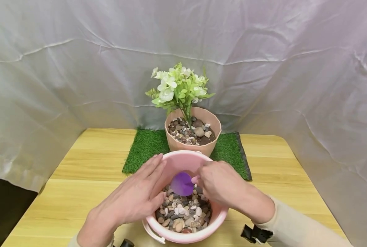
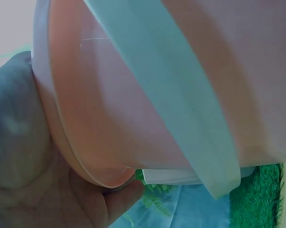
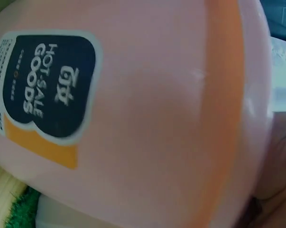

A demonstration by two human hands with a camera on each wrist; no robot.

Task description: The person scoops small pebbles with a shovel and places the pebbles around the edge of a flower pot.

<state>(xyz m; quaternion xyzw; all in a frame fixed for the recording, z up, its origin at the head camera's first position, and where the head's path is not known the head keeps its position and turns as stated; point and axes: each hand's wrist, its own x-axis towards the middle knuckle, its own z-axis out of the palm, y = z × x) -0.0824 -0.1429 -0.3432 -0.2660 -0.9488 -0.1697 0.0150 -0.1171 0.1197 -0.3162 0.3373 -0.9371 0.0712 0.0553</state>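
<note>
A pink bucket (image 1: pixel 183 237) with pebbles (image 1: pixel 183 214) in it stands in front of me in the head view. My left hand (image 1: pixel 137 193) rests on the bucket's left rim, its fingers fairly straight and the thumb reaching over the inside. In the left wrist view the palm (image 2: pixel 19 133) lies against the rim. My right hand (image 1: pixel 220 181) is over the right side of the bucket, fingers curled round the handle of a purple scoop (image 1: pixel 182 184). The scoop's round blade is at the pebbles near the far wall. In the right wrist view the bucket's labelled side (image 3: pixel 147 109) hides most of that hand.
Behind the bucket, a peach flowerpot (image 1: pixel 192 147) holds soil, stones and a white-flowered plant (image 1: pixel 180 85). It stands on a green turf mat (image 1: pixel 149 145) on the wooden table (image 1: pixel 78 192). A light handle (image 1: pixel 153 233) hangs at the bucket's near left. Grey cloth (image 1: pixel 109 68) surrounds the table.
</note>
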